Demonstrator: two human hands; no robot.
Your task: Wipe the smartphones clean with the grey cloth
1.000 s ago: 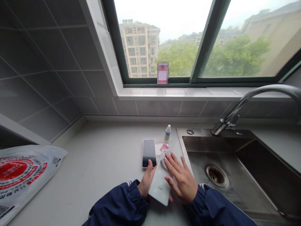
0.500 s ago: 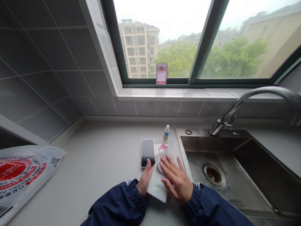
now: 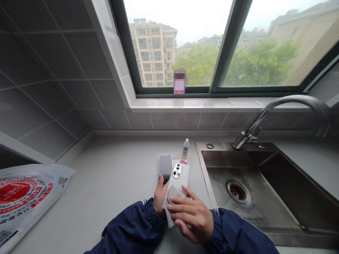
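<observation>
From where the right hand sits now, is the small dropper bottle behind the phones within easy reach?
Probably yes. The right hand presses a cloth on the white phone; the dropper bottle stands upright just beyond, nothing between them, though the hand must let go of the cloth first.

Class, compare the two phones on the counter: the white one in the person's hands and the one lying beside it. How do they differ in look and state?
The white phone shows its back, with round camera lenses; the other phone lies screen up, its display dark. The white phone is held by the left hand while the right hand presses a cloth on it; the other phone lies flat on the counter. Both are slim, of similar size and lie side by side.
</observation>
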